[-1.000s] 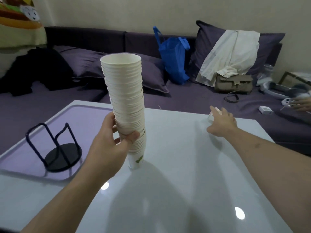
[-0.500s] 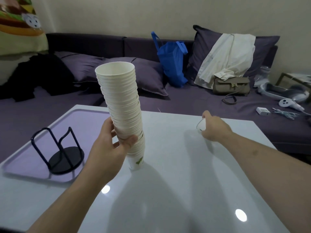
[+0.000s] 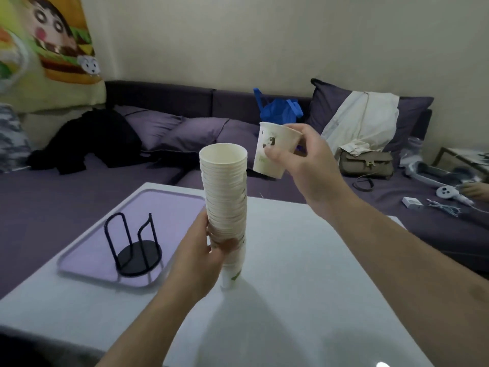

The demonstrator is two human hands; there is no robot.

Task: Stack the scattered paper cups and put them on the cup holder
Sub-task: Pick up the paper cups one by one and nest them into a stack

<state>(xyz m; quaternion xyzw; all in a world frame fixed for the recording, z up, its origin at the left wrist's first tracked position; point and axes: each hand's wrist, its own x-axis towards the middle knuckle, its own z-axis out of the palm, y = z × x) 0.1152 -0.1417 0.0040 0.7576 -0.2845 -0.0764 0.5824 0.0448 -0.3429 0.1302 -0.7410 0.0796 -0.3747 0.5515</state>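
Cups: the stack [image 3: 225, 197] stands upright on the table [image 3: 304, 274], its lower part gripped by the left hand [image 3: 201, 258], fingers and thumb curled round it. Left of those fingers, the holder [image 3: 133, 247] sits on a tray [image 3: 87, 250]. Farther off, the right hand [image 3: 304, 160] pinches one cup [image 3: 275, 149], tilted, just right of the stack's rim.

Risen off the desk [image 3: 304, 274] since a second ago: right hand [image 3: 308, 157], now pinching a single cup [image 3: 275, 149] lifted from the far edge, carried up beside the stack's [image 3: 225, 197] rim, tilted, mouth up-left.
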